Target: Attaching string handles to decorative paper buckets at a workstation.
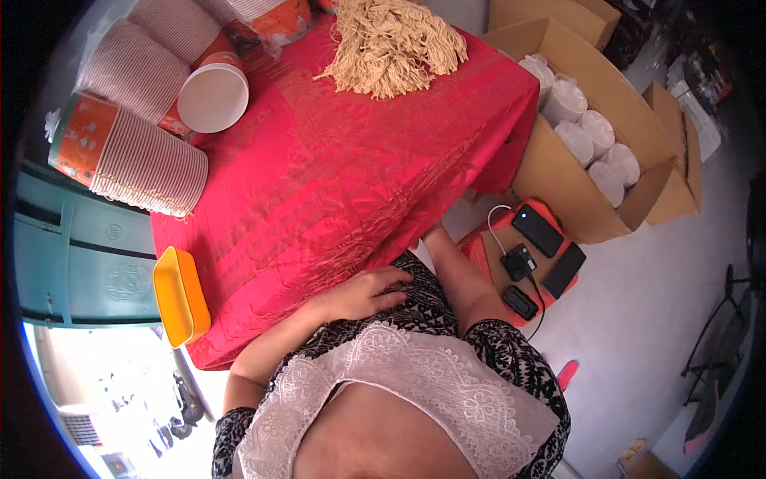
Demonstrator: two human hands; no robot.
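Observation:
My left hand [369, 294] rests palm down on the patterned dark dress over my lap, beside the near edge of the table. Its fingers are stretched a little apart, and nothing shows in them. My right forearm [467, 279] reaches forward past the table's right side. The tablecloth edge hides most of that hand, so its fingers cannot be seen. In front of me a red cloth [319, 176] covers the table. A pile of tan looped cords [391, 48] lies at its far side. Stacked paper tubs [148, 164] with orange patterned sides lie on the left.
A white-lined tub [213, 98] faces me among the stacks. At the table's left edge leans a yellow rectangular container [182, 297]. An open carton [582, 207] holds several white wrapped bundles. Below it, a red stool [471, 247] carries a phone [538, 229] and a charger [519, 262].

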